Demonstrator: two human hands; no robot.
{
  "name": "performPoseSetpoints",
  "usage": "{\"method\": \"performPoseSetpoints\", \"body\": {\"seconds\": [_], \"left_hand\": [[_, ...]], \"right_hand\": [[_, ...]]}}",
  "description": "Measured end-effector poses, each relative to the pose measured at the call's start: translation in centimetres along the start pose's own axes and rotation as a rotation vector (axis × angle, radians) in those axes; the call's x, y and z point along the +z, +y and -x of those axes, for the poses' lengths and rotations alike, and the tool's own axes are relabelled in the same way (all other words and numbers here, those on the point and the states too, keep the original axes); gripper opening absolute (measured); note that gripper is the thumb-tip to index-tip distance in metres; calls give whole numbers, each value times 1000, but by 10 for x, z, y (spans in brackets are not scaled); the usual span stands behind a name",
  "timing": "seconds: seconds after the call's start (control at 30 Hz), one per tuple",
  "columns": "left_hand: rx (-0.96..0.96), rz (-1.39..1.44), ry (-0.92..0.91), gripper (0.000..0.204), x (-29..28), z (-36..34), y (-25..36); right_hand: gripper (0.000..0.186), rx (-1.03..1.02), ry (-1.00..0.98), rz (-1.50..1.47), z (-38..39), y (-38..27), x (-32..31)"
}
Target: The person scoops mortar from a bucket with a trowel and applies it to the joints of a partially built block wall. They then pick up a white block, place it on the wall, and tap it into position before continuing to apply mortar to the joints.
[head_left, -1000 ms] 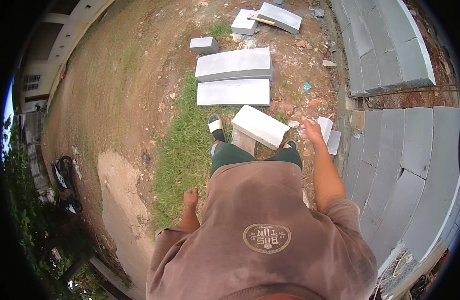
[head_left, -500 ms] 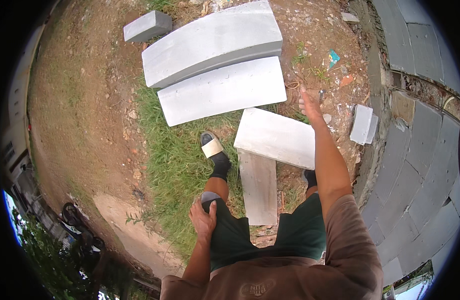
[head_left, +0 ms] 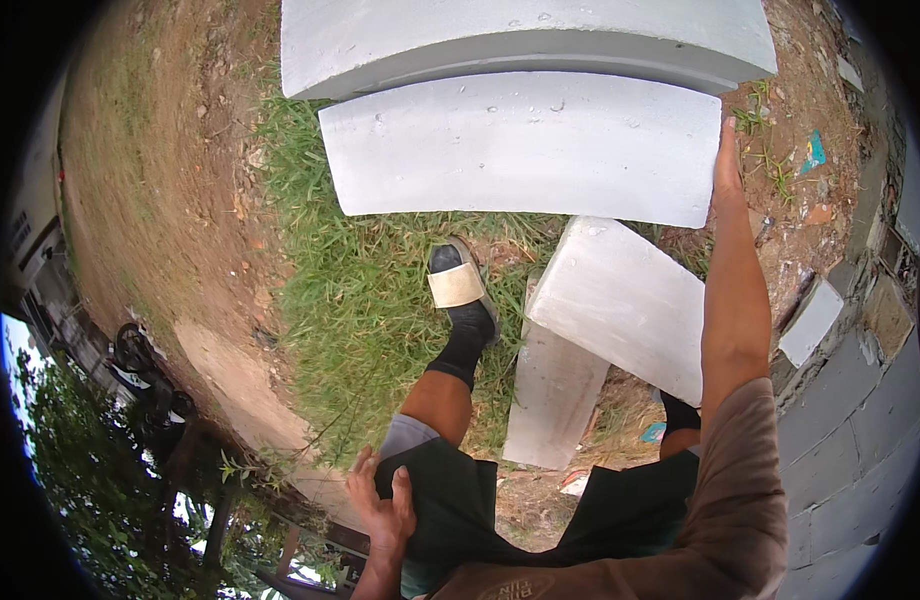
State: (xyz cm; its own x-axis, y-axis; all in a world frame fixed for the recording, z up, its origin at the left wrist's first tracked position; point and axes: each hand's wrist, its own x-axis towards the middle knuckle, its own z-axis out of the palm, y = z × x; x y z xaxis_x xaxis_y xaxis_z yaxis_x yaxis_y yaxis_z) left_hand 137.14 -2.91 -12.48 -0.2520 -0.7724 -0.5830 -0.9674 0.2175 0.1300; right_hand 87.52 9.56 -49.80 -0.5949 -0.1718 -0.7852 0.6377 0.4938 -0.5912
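Observation:
A long, pale grey concrete block (head_left: 520, 150) lies across the ground in front of me. My right hand (head_left: 727, 165) is against its right end, fingers stretched out flat and not wrapped round it. My left hand (head_left: 382, 505) is beside my left knee, its fingers apart and nothing in it. Just beyond the long block lies a larger block with a curved edge (head_left: 530, 30). Nearer to me, a shorter block (head_left: 625, 300) rests at a slant on top of another block (head_left: 555, 400), between my feet.
Grass (head_left: 330, 270) grows round my left foot, with bare dirt (head_left: 170, 200) farther left. A grey block wall (head_left: 870, 430) rises on the right, a small white slab (head_left: 812, 322) near its base. A motorcycle (head_left: 145, 375) stands at the lower left.
I have bent closer to the blocks. My right hand has come to the long block's right end. My left hand has lifted from its grip on my knee, and its fingers have spread.

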Motion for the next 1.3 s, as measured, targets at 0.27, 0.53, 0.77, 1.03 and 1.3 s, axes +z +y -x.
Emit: {"method": "performPoseSetpoints", "body": {"seconds": [0.27,0.53,0.77,1.03,1.3], "left_hand": [[37,-8,13,36,-3,-2,-16],[80,16,-144,47,-5,-2,-15],[-708,1887,-496,80,5,-92,20],[-607,2073,-428,71,-29,-112,-43],[-647,1911,-599,76,-34,-102,-111]], "right_hand": [[99,39,-15,-8,87,-59,19],[98,-117,1,313,277,-129,84],[107,-229,150,435,473,-145,222],[70,-18,-358,245,504,-113,178],[115,408,-575,808,353,-149,347]]}}
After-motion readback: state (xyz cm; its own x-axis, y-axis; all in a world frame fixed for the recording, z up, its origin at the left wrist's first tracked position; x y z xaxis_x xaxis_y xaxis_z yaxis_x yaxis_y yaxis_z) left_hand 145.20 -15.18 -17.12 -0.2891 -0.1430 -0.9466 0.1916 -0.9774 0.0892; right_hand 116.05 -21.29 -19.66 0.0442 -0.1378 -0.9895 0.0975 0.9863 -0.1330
